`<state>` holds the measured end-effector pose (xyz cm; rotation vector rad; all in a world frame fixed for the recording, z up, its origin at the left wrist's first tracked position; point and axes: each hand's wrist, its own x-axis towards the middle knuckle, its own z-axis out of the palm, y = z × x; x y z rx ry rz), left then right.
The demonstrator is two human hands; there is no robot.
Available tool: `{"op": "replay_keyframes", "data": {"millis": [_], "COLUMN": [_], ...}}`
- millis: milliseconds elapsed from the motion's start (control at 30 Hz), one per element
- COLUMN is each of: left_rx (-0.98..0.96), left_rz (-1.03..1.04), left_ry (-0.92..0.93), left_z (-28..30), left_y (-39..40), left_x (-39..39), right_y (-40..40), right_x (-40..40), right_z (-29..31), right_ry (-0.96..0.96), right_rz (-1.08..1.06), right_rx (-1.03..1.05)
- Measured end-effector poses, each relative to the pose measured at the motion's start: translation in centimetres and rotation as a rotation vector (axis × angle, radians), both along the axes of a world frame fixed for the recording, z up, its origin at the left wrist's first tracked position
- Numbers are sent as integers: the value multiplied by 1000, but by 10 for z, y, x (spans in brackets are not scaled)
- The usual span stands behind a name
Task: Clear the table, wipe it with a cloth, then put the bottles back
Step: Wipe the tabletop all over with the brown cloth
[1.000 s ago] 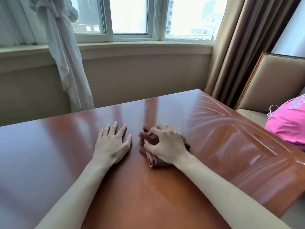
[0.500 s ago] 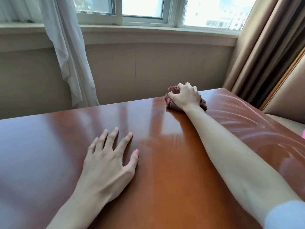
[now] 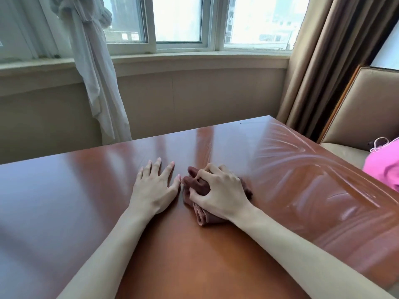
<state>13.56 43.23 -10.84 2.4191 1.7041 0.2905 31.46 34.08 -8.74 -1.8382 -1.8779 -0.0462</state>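
Head view: the person's right hand [image 3: 222, 192] lies on the polished wooden table [image 3: 64, 201], fingers curled round a bunched reddish-brown cloth [image 3: 201, 214]. The cloth sits on the tabletop near the middle of the visible surface, and part of its folded edge protrudes below the palm on the near side. A darker fold shows between the thumb and index finger. The left hand [image 3: 153, 188] rests flat on the table just beside the cloth, palm down, with all 5 digits straight and spread. Its thumb tip is very close to the cloth; contact cannot be confirmed. Both forearms extend from the lower edge of the frame, bare to that edge. Curved wet streaks [image 3: 302, 169] cover the right portion of the tabletop, from the far corner toward the near edge. No bottles are in view. Beyond the table stands a window [image 3: 179, 20] above a curved sill, with a white curtain [image 3: 95, 72] hanging at left and brown drapes [image 3: 323, 61] at right. A tan upholstered chair [image 3: 362, 104] stands beside the right edge of the table, with a pink bag [image 3: 382, 165] on its seat.
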Motion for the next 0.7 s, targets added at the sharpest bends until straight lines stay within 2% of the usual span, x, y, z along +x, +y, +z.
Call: {"op": "replay_keyframes", "data": {"millis": [133, 300, 467, 567, 700], "left_rx": [15, 49, 56, 38, 5], "left_rz": [-6, 5, 27, 26, 2], "left_ry": [11, -11, -8, 0, -34], "left_z": [0, 1, 1, 1, 4], "left_y": [-2, -3, 3, 3, 6], "left_x": [1, 0, 3, 1, 2], "right_y": [47, 168, 267, 272, 205], "right_x": [22, 86, 125, 122, 85], "right_z": [3, 1, -3, -6, -4], "right_ry": [-27, -7, -2, -7, 15], "right_rz": [-40, -265, -385, -389, -252], "right_rx": [-22, -37, -7, -4, -6]}}
